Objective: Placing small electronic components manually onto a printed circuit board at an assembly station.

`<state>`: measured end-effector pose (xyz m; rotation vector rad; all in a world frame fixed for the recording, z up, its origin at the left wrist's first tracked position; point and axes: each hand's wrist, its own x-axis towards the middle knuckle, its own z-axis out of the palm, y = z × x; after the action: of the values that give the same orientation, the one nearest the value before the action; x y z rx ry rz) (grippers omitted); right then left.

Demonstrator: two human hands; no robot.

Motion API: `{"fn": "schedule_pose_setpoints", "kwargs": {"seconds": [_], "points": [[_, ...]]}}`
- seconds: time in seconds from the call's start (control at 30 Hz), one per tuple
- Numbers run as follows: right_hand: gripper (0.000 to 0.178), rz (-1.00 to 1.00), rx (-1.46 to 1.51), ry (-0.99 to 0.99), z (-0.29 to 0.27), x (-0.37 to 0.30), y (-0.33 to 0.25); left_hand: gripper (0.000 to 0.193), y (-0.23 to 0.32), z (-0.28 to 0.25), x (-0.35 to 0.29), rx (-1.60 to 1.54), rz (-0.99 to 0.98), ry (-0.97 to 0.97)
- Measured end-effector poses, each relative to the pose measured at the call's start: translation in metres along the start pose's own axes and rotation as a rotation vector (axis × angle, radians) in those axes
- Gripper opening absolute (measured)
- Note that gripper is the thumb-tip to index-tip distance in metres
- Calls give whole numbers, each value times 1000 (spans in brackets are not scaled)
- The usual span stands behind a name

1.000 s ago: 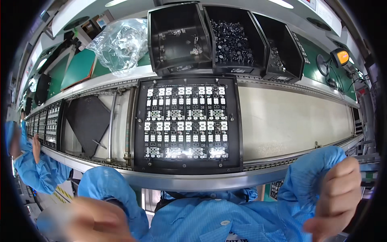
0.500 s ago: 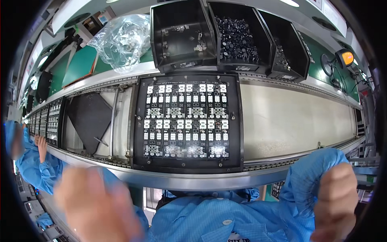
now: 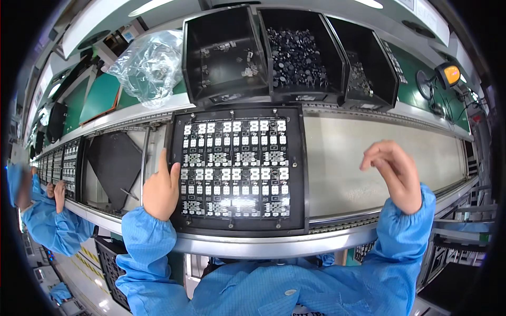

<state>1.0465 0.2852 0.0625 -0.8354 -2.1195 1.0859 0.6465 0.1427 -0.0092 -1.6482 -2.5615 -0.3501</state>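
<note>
A square black carrier frame point(image 3: 240, 230) lies on the conveyor, holding a panel of black circuit boards point(image 3: 234, 167) studded with white connectors. My left hand point(image 3: 161, 190) is at the carrier's left edge. Its index finger points forward with the thumb spread, and no held thing shows. Over the pale conveyor surface point(image 3: 337, 158), right of the carrier, hovers my right hand point(image 3: 398, 176). It is bent at the wrist with loosely curved fingers apart from the thumb, and it appears to hold nothing.
Behind the conveyor stand three black bins: one with a few metal parts point(image 3: 224, 58), one full of small dark round parts point(image 3: 295, 58), one with small metal pieces point(image 3: 361, 73). Left are a clear plastic bag point(image 3: 150, 68), a dark sheet point(image 3: 116, 163) and a co-worker in blue point(image 3: 52, 216).
Both hands have risen from the lower edge to over the conveyor, the left beside the carrier, the right above the pale surface. The view has shifted slightly; bins and carrier appear further left.
</note>
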Motion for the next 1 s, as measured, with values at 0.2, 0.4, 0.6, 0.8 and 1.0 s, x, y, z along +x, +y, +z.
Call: {"fn": "schedule_pose_setpoints", "kwargs": {"seconds": [0.2, 0.4, 0.6, 0.8, 1.0], "points": [[25, 48, 82, -27, 66, 47, -21, 54, -17, -14, 11, 2, 296, -153], [33, 116, 167, 37, 135, 104, -43, 57, -47, -31, 41, -182, 622, -415], [20, 204, 222, 121, 133, 126, -4, 12, 5, -26, 131, -417, 1043, 231], [16, 232, 183, 122, 125, 122, 26, 25, 52, 2, 219, -26, 910, 70], [17, 180, -148, 167, 125, 116, 38, 18, 65, 19, 217, -21, 856, -18]]}}
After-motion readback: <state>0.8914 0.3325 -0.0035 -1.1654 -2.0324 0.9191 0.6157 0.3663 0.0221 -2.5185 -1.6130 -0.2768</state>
